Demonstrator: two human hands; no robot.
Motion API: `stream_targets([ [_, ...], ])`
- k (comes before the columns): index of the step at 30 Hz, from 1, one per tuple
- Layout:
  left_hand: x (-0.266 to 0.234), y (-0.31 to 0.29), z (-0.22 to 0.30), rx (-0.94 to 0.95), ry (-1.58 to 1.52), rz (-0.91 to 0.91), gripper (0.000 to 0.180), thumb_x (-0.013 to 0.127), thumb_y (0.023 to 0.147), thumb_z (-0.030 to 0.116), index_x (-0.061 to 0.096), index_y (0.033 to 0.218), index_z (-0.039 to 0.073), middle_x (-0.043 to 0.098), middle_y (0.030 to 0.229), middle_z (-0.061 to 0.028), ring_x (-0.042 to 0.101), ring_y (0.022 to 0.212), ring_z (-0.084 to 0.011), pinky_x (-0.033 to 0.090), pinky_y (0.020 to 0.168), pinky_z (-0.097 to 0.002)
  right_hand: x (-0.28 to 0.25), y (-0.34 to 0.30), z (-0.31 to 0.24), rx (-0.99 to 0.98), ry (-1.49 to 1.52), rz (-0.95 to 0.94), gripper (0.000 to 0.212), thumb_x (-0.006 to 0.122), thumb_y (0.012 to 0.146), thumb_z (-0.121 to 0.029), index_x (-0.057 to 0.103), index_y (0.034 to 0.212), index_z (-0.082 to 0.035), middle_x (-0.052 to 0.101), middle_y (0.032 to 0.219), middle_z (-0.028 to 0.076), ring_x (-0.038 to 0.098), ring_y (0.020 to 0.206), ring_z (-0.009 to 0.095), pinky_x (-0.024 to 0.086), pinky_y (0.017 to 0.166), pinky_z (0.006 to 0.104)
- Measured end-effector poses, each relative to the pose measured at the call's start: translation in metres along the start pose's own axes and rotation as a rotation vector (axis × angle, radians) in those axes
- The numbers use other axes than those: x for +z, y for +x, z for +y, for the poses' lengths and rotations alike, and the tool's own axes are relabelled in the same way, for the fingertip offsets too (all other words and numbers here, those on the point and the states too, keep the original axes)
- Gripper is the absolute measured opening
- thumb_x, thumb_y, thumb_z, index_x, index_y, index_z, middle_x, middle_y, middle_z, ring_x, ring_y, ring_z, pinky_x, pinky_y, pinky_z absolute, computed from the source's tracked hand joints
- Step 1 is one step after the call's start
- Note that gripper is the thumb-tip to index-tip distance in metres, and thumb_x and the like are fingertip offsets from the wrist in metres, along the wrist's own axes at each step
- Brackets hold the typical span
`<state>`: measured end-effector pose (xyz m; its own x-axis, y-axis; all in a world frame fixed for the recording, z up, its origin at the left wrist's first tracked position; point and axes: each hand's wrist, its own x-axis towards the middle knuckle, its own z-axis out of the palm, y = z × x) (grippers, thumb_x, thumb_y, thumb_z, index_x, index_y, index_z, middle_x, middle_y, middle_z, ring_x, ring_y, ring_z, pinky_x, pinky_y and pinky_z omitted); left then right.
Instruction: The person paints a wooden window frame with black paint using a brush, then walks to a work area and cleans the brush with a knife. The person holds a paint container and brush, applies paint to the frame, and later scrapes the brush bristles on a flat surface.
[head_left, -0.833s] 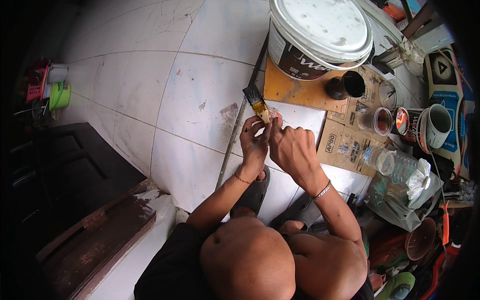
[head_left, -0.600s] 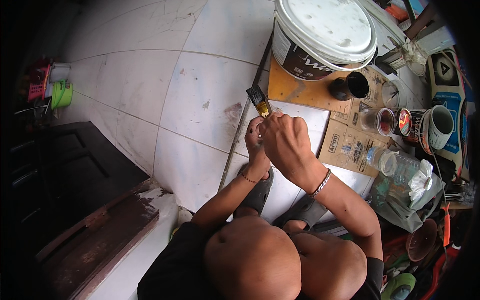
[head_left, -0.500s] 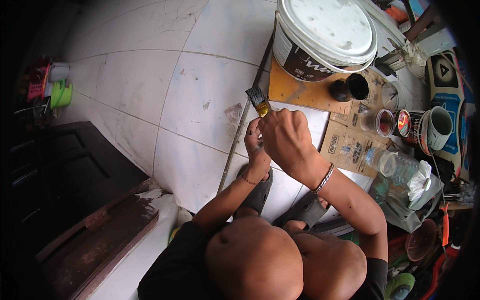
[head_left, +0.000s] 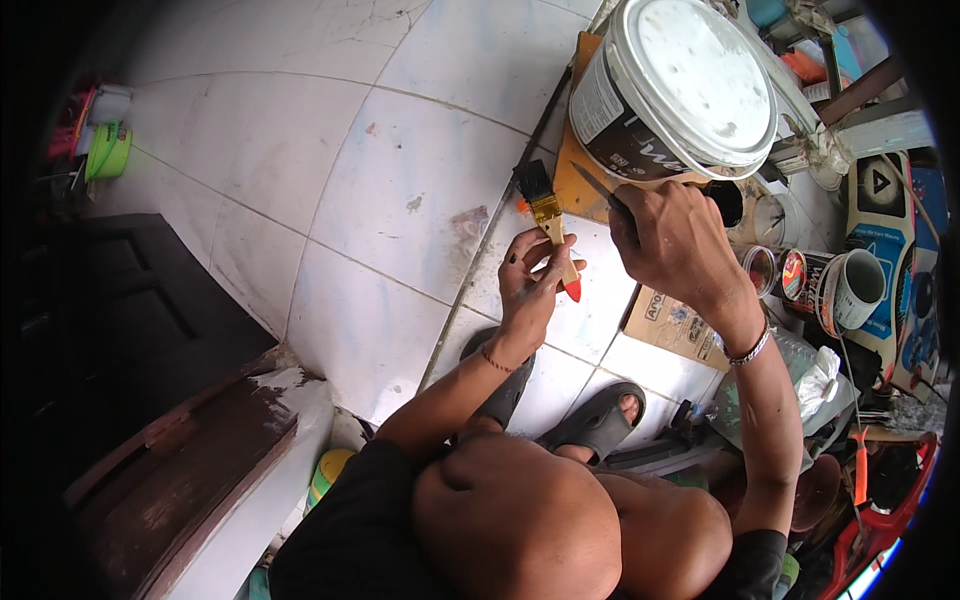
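Head view: paintbrush [head_left: 548,220], yellow handle with red tip, dark bristles pointing away, clasped in left hand [head_left: 530,285] over white floor tiles [head_left: 400,190]. Right hand [head_left: 675,245] closed on thin dark tool [head_left: 597,190], just beside. White-lidded paint bucket [head_left: 680,90] beyond, on cardboard.

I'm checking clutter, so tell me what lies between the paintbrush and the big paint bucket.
In the head view, only bare orange board lies between the paintbrush and the paint bucket; the right hand's thin tool crosses it.

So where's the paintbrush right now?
The paintbrush is in the left hand, mid-frame in the head view, bristles pointing toward the big white paint bucket.
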<state>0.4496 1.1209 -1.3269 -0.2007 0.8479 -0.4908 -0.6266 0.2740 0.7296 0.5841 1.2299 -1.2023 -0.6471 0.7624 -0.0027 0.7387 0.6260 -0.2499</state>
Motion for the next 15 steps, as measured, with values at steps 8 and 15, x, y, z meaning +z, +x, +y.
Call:
stream_targets([
  [8,-0.012,-0.001,-0.012,0.030,0.072,-0.066,0.026,0.059,0.097,0.002,0.054,0.122,-0.003,0.065,0.115,-0.0139,0.067,0.101,-0.0164,0.062,0.085,-0.0311,0.013,-0.032,-0.021,0.257,0.164,0.037,0.014,0.064,0.089,-0.013,0.066,0.098,-0.002,0.061,0.062,0.019,0.059,0.057,0.037,0.045,0.053,0.0448],
  [15,-0.009,-0.005,0.009,0.100,0.121,-0.043,0.027,0.058,0.100,0.007,0.053,0.125,-0.004,0.068,0.110,-0.0135,0.068,0.091,-0.0151,0.060,0.080,-0.0299,0.014,-0.064,-0.033,0.453,0.381,0.077,0.019,0.062,0.090,-0.015,0.066,0.104,-0.002,0.058,0.055,0.018,0.061,0.052,0.039,0.047,0.053,0.0439],
])
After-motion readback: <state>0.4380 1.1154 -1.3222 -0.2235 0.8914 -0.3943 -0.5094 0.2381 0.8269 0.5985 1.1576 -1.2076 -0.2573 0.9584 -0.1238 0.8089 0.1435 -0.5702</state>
